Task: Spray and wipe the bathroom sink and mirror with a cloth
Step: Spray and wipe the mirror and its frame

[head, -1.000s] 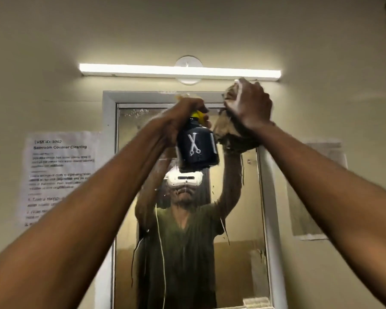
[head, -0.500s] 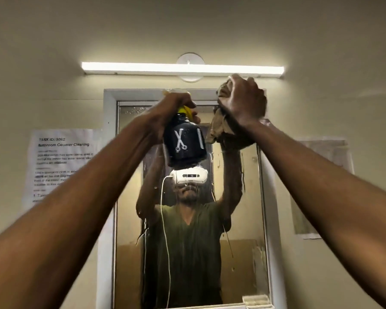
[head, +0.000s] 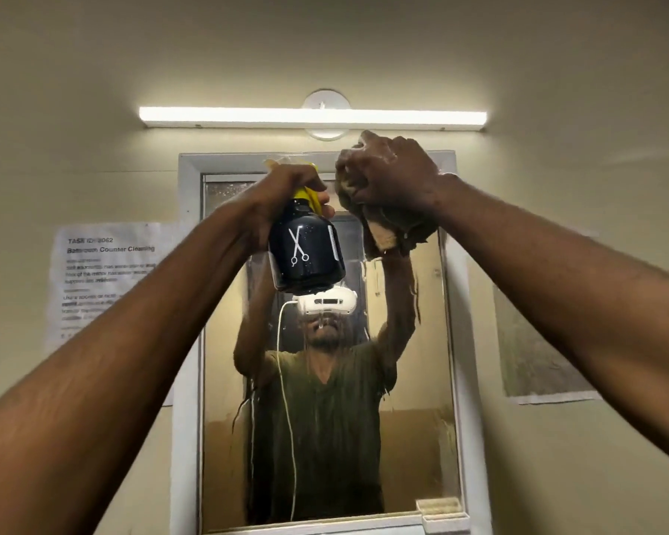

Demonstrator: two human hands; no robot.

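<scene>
A tall mirror (head: 414, 438) in a white frame hangs on the wall ahead, wet with streaks running down it. My left hand (head: 286, 191) is raised before its top edge, gripping a dark blue spray bottle (head: 306, 256) with a yellow head and a white scissors mark. My right hand (head: 391, 171) is beside it at the mirror's upper right, closed on a bunched brown cloth (head: 393, 229) that presses against the glass. The sink is out of view.
A lit tube light (head: 311, 117) runs across the wall above the mirror. A printed task sheet (head: 97, 279) is taped to the wall on the left, another paper (head: 537, 364) on the right. A small white holder (head: 441, 515) sits at the mirror's lower right corner.
The spray bottle and my left hand have shifted a little left and back; my right hand with the cloth has stayed near the mirror's top right. The camera has tilted slightly.
</scene>
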